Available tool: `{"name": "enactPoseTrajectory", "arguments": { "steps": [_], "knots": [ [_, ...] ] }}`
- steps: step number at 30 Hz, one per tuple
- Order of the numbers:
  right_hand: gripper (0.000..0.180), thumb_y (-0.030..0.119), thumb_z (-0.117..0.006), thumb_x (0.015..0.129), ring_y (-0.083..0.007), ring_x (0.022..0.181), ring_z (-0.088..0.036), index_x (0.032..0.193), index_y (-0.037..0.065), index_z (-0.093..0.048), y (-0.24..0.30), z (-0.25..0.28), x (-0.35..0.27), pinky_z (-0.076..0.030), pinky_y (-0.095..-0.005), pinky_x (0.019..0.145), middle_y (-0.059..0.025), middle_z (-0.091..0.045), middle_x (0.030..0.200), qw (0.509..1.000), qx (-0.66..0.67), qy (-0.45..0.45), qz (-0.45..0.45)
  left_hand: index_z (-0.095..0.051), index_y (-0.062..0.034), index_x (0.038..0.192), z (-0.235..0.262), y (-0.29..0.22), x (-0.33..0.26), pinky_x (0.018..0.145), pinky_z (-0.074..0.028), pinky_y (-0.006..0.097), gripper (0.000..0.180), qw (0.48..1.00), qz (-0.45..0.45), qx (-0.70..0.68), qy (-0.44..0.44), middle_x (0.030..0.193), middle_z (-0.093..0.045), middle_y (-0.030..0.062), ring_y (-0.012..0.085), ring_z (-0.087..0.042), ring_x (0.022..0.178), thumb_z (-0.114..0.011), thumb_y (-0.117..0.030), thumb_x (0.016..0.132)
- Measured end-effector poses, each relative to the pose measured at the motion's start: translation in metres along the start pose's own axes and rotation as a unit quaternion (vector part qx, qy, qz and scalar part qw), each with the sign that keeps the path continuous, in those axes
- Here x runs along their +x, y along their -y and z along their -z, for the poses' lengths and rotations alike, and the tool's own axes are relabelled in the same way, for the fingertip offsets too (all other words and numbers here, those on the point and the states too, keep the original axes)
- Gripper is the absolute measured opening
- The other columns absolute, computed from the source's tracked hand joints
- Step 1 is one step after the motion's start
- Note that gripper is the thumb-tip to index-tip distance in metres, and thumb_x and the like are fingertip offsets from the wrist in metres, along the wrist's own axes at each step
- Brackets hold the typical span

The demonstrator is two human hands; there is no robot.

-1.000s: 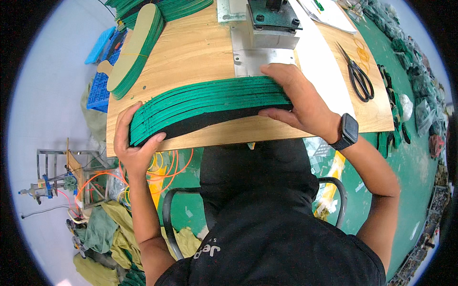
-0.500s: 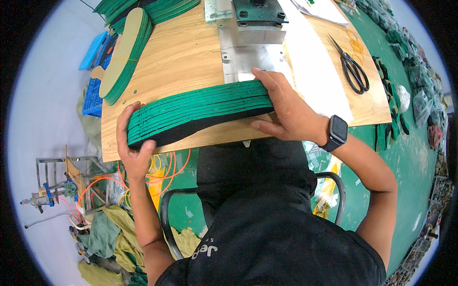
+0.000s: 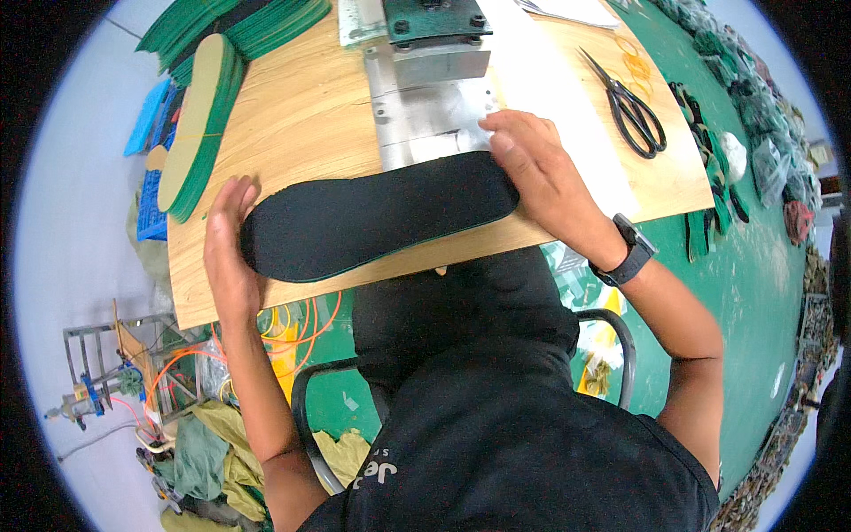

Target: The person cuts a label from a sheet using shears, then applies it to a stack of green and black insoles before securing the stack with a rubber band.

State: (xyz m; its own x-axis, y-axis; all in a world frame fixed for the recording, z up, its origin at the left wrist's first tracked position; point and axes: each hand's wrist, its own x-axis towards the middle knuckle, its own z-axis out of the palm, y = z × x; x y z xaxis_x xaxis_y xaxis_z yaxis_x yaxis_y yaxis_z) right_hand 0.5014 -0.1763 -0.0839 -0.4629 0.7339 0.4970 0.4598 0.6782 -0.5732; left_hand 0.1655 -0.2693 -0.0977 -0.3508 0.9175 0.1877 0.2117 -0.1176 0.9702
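Observation:
A stack of insoles, black on top with green edges (image 3: 381,217), lies flat near the front edge of the wooden table (image 3: 292,124). My left hand (image 3: 226,244) presses against its heel end on the left, fingers straight. My right hand (image 3: 536,173) rests on its toe end on the right, palm down, with a dark watch on the wrist. Each hand holds one end of the stack between them.
A metal press block on a steel plate (image 3: 434,53) stands just behind the stack. Black scissors (image 3: 629,106) lie to the right. Another insole stack with a tan top (image 3: 199,124) and green ones (image 3: 235,27) sit at the back left. A blue crate (image 3: 151,191) is left of the table.
The stack stood on its edge, green sides showing; it now lies flat with the black face up. Both hands stayed on its ends.

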Motion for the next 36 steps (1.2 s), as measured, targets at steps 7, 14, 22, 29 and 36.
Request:
{"name": "enactPoseTrajectory", "arguments": {
  "steps": [7,14,22,29,36],
  "knots": [
    [0.048,0.032,-0.046,0.097,-0.0287,0.114,-0.047,0.131,-0.001,-0.043,0.009,-0.006,-0.007,-0.037,-0.0338,0.098,-0.018,-0.05,0.123,0.977,0.177,0.076,-0.095,-0.041,0.0053,0.134,-0.011,0.004,0.004,0.109,-0.029,0.04,0.069,0.998,-0.031,-0.016,0.061,0.134,-0.048,0.0207,0.0288,-0.042,0.128,-0.026,-0.051,0.098],
    [0.082,0.025,-0.083,0.064,-0.0257,0.107,-0.048,0.132,0.004,-0.042,0.002,0.026,-0.013,-0.043,-0.0343,0.089,-0.0116,-0.048,0.119,0.98,0.022,0.196,-0.033,-0.034,0.0021,0.14,0.017,0.001,-0.002,0.11,-0.026,0.038,0.111,0.979,-0.06,0.078,0.178,0.139,-0.042,0.0195,0.0295,-0.04,0.13,-0.078,-0.059,0.058],
    [0.077,0.017,-0.081,0.065,-0.0326,0.102,-0.048,0.129,0.001,-0.042,0.003,0.024,-0.017,-0.043,-0.0385,0.088,-0.016,-0.052,0.109,0.987,0.004,0.16,-0.002,-0.019,-0.0056,0.148,0.025,-0.011,-0.005,0.109,-0.029,0.037,0.123,0.958,-0.025,0.218,0.187,0.138,-0.043,0.0181,0.0276,-0.043,0.127,-0.085,-0.018,0.045],
    [0.075,0.013,-0.079,0.066,-0.0365,0.1,-0.05,0.129,-0.001,-0.04,-0.002,0.016,-0.013,-0.043,-0.0398,0.087,-0.0188,-0.053,0.107,0.991,0.005,0.128,-0.049,-0.015,-0.0113,0.15,0.007,-0.005,0.002,0.097,-0.043,0.037,0.118,0.963,-0.073,0.223,0.132,0.127,-0.051,0.0191,0.0271,-0.055,0.111,-0.08,-0.003,0.051],
    [0.071,0.015,-0.077,0.072,-0.0277,0.099,-0.049,0.132,0.001,-0.04,-0.03,-0.009,0.014,-0.046,-0.0331,0.084,-0.0178,-0.051,0.11,0.997,-0.054,0.041,-0.038,-0.022,-0.0044,0.147,-0.001,-0.008,0.038,0.103,-0.038,0.034,0.114,0.957,-0.121,0.229,0.132,0.131,-0.046,0.0208,0.0256,-0.049,0.118,-0.082,-0.003,0.05]
  ]
}}
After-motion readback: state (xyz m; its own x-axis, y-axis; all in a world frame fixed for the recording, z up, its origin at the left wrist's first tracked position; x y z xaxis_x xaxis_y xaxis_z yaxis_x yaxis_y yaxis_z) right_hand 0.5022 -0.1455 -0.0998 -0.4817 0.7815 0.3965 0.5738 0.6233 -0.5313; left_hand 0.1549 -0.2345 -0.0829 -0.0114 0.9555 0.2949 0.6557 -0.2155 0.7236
